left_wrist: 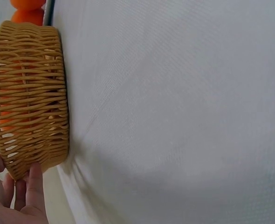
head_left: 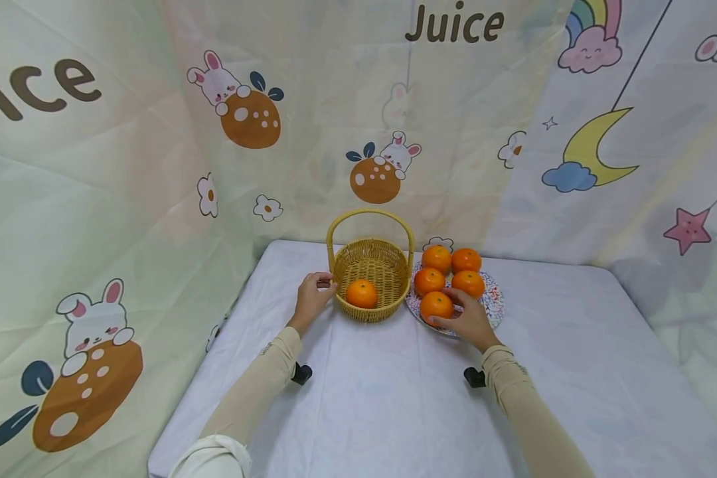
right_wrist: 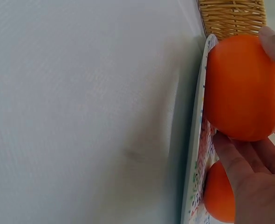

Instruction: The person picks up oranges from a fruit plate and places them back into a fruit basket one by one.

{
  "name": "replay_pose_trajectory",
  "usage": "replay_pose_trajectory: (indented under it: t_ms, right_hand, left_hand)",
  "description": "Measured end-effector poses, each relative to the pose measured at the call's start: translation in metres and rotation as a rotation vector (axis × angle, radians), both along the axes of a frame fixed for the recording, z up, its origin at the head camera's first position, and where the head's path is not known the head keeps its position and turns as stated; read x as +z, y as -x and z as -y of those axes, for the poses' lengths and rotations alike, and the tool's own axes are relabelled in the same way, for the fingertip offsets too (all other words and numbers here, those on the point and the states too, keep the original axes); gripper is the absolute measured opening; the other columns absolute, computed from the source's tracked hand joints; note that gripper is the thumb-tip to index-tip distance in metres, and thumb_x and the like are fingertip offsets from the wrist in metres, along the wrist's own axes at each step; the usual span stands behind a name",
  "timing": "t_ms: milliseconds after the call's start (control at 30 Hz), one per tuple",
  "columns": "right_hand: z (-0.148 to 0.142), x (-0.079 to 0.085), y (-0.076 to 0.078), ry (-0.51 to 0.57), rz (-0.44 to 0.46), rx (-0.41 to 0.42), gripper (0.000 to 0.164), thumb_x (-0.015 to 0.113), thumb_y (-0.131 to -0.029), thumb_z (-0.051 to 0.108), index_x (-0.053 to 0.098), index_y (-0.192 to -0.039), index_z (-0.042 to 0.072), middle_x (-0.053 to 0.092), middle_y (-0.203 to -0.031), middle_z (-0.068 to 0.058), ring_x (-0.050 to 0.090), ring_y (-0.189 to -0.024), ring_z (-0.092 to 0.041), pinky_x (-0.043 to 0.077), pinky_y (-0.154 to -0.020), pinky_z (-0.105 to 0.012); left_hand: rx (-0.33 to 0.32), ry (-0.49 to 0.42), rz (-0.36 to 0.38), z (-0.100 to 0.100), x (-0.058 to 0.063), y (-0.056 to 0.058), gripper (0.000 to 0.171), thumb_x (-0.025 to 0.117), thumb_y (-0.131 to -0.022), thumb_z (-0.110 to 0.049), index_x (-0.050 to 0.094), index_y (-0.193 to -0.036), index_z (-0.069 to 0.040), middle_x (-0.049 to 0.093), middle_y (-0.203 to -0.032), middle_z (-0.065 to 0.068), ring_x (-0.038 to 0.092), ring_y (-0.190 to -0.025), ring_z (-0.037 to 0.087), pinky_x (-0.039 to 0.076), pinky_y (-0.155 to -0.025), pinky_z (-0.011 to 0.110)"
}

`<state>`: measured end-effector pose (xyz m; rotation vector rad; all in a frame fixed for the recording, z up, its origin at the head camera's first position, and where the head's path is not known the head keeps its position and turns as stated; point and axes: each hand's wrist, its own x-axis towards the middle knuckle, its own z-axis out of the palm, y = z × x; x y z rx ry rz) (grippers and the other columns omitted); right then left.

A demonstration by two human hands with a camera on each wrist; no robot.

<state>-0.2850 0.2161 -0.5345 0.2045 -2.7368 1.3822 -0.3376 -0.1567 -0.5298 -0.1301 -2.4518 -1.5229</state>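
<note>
A woven wicker basket [head_left: 372,312] with a tall arched handle holds one orange [head_left: 361,293]. My left hand [head_left: 314,300] pinches the basket's left side, thumb at the rim and fingers against the outer wall, as the left wrist view shows up close. To the right, a patterned plate [head_left: 494,302] carries several oranges [head_left: 429,282]. My right hand [head_left: 469,318] grips the front orange [right_wrist: 244,88] on that plate, with its thumb on one side and fingers on the other. Another orange [right_wrist: 220,193] lies on the plate behind those fingers in the right wrist view.
Under everything is a table with a white cloth [head_left: 388,398]. Printed fabric walls [head_left: 311,166] rise behind and beside the table. The basket's handle [head_left: 370,212] arches well above its rim, and the plate stands close to the basket's right side.
</note>
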Motion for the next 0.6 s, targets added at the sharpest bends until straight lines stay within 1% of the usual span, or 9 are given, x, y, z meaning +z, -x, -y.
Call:
replay_pose_trajectory:
  t_ms: [100,233,333,433,500,600]
  right_hand:
    - [-0.0007,-0.0005,-0.0007,-0.022,-0.003,-0.005,0.079,0.082,-0.075,0.046,0.05,-0.137,0.01,0.052,-0.137,-0.013,0.049,-0.122,-0.033,0.046,-0.1,-0.051]
    - [0.0003,-0.0013,-0.0017,-0.021,-0.012,-0.008,0.08,0.082,-0.074,0.047,0.051,-0.137,0.008,0.052,-0.136,-0.014,0.05,-0.12,-0.033,0.047,-0.098,-0.051]
    - [0.0011,-0.0014,-0.0019,-0.008,-0.017,-0.013,0.078,0.083,-0.074,0.046,0.052,-0.135,0.009,0.052,-0.135,-0.013,0.05,-0.12,-0.032,0.048,-0.098,-0.05]
    - [0.0009,-0.002,-0.0015,-0.018,-0.022,-0.009,0.078,0.082,-0.075,0.046,0.052,-0.135,0.008,0.053,-0.135,-0.013,0.05,-0.12,-0.032,0.049,-0.097,-0.049]
    - [0.0003,-0.0024,-0.0012,-0.024,-0.024,-0.008,0.077,0.082,-0.075,0.047,0.052,-0.135,0.008,0.053,-0.134,-0.013,0.051,-0.119,-0.032,0.049,-0.097,-0.049]
    - [-0.0013,-0.0022,-0.0004,-0.032,-0.024,-0.002,0.077,0.082,-0.075,0.047,0.052,-0.135,0.009,0.053,-0.135,-0.012,0.051,-0.119,-0.031,0.049,-0.097,-0.049]
  left_hand:
    - [0.001,-0.013,0.001,-0.0011,0.0001,0.0,0.027,0.072,-0.088,-0.013,0.066,-0.11,0.002,0.057,-0.108,0.013,0.064,-0.096,0.025,0.053,-0.089,0.035]
    - [0.0,-0.014,-0.011,-0.0013,0.0,-0.0011,0.028,0.072,-0.088,-0.012,0.066,-0.111,0.003,0.057,-0.107,0.013,0.064,-0.097,0.026,0.053,-0.09,0.037]
    - [0.001,-0.02,-0.024,-0.0016,-0.0001,-0.0022,0.028,0.072,-0.088,-0.01,0.066,-0.111,0.004,0.057,-0.107,0.014,0.064,-0.096,0.028,0.053,-0.091,0.041]
    - [0.001,-0.024,-0.034,-0.0018,-0.0006,-0.0026,0.028,0.072,-0.087,-0.009,0.066,-0.11,0.005,0.058,-0.106,0.016,0.064,-0.096,0.03,0.052,-0.092,0.044]
    - [0.002,-0.024,-0.032,-0.002,-0.0004,-0.0026,0.027,0.073,-0.087,-0.009,0.066,-0.11,0.005,0.058,-0.106,0.016,0.064,-0.096,0.03,0.052,-0.092,0.044]
    - [0.006,-0.02,-0.021,-0.0019,-0.0007,-0.001,0.027,0.072,-0.088,-0.01,0.066,-0.11,0.004,0.058,-0.107,0.015,0.064,-0.096,0.028,0.053,-0.091,0.041]
